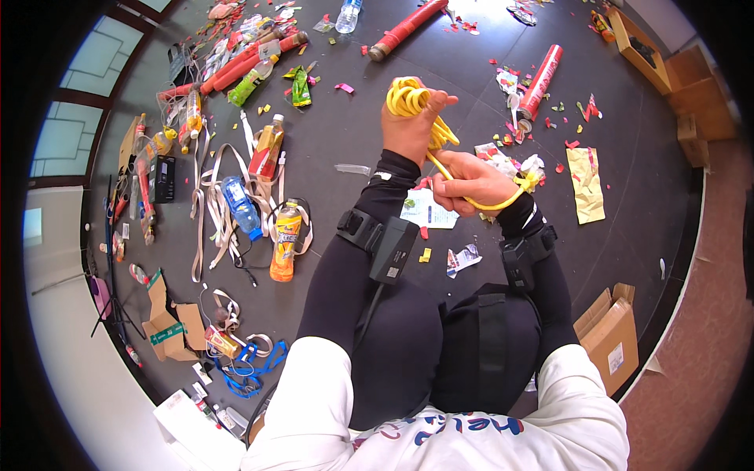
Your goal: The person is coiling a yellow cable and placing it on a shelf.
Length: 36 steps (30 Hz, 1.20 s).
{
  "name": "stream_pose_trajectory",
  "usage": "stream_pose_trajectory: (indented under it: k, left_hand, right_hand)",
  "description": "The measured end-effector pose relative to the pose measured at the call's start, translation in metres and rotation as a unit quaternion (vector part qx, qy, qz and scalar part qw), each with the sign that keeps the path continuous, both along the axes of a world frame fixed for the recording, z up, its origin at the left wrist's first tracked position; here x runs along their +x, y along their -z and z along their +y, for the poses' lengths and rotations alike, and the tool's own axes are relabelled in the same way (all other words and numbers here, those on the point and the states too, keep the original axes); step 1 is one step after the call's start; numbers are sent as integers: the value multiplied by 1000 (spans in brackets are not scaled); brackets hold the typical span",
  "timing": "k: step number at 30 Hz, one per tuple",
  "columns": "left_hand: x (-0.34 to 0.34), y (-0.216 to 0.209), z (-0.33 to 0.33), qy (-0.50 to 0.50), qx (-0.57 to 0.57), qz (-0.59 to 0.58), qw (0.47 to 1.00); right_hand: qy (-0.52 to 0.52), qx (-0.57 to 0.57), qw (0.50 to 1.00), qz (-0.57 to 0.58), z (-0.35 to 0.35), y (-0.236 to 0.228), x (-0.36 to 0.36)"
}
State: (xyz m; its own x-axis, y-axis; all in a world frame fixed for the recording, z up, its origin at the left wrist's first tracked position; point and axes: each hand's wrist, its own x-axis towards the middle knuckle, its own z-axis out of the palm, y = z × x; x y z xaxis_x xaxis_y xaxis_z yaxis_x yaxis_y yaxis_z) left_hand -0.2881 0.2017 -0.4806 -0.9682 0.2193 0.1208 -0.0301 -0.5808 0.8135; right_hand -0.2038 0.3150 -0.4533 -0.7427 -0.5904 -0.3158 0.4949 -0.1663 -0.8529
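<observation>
Left hand [406,133], fingers curled, holds a coiled yellow cord [408,97] above the dark floor [644,188]; right hand [475,184], fingers closed, grips its trailing strand [437,163]; slack there could let loops tangle

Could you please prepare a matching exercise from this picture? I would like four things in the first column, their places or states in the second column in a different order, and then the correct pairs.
Things
1. yellow cord
2. creased yellow sheet
3. bottle with blue label
4. cardboard box with green tape

Places or states
A. among pale straps
B. coiled at the left hand, with a length running to the right hand
C. at the lower left, flaps open
D. lying to the right of both hands

Right pairs: 1-B, 2-D, 3-A, 4-C
</observation>
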Motion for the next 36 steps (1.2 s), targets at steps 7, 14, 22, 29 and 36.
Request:
stream_pose_trajectory:
  k: [7,14,22,29,36]
  left_hand:
    - [-1,7,-1,52,-160,79,983]
    - [4,12,-1,201,4,-44,979]
    - [5,22,-16,181,-51,-129,974]
    - [10,15,-13,182,13,-176,967]
    - [13,14,-8,363,141,-194,900]
  right_hand:
    - [23,71,995,70,8,-18,1]
    - [116,-2,992,38,22,-9,-1]
    - [259,-268,925,-70,23,-3,-4]
    - [278,-392,877,7,35,21,-5]
    - [476,-186,860,17,33,47,-8]
